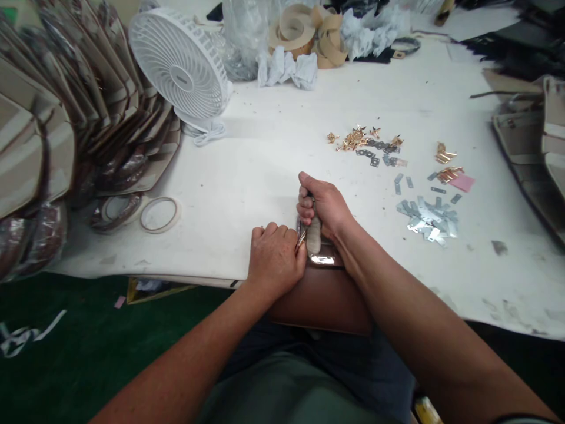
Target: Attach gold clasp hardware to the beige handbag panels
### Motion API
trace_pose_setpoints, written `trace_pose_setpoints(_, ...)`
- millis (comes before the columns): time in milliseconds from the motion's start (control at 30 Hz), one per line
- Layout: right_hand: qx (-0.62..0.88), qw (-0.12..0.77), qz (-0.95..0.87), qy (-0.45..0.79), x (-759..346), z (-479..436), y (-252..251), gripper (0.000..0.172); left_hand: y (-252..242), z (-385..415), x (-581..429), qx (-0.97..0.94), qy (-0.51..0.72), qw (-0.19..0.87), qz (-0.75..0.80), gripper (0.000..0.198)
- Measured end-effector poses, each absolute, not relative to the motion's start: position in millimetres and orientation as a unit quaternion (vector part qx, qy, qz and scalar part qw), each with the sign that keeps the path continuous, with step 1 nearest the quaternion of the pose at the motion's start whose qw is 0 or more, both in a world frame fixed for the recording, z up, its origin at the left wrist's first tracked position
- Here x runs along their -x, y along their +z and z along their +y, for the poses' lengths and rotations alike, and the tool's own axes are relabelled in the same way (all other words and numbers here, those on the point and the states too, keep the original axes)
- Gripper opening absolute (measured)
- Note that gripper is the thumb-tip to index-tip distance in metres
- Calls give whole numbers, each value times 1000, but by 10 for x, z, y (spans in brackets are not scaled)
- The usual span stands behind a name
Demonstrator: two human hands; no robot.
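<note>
A brown leather bag piece (324, 300) lies over the table's front edge and my lap, with a shiny metal plate (323, 259) near its upper edge. My right hand (324, 206) is closed in a fist around a tool with a grey-beige wrapped handle (313, 235); its kind is not clear. My left hand (276, 256) is closed at the left upper edge of the leather, fingers curled over. A narrow gold-coloured metal part (301, 238) shows between its thumb and forefinger, touching or close to the tool. What lies under the left palm is hidden.
Gold fittings (354, 138), dark small plates (374, 154) and silver strips (430, 218) lie to the right. A white fan (180, 76) and tape rolls (159, 214) stand left, beside stacked bag pieces (119, 106). More bag pieces (529, 141) are far right.
</note>
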State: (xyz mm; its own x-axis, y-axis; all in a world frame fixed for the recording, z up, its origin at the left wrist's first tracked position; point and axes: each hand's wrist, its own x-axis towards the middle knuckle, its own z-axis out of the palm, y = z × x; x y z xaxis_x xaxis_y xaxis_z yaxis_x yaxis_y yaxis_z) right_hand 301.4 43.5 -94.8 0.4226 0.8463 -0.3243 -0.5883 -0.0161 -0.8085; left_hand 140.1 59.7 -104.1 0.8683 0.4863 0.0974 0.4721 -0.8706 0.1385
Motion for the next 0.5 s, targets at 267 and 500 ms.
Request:
trace_pose_setpoints(267,498,677,-149,520,-2993,458,-982,42,-1040,602,-1392,-964,58,53,255,19)
trace_pose_setpoints(500,499,716,-141,467,-3016,412,-674,47,-950,613,-1363,-961,99,39,254,23)
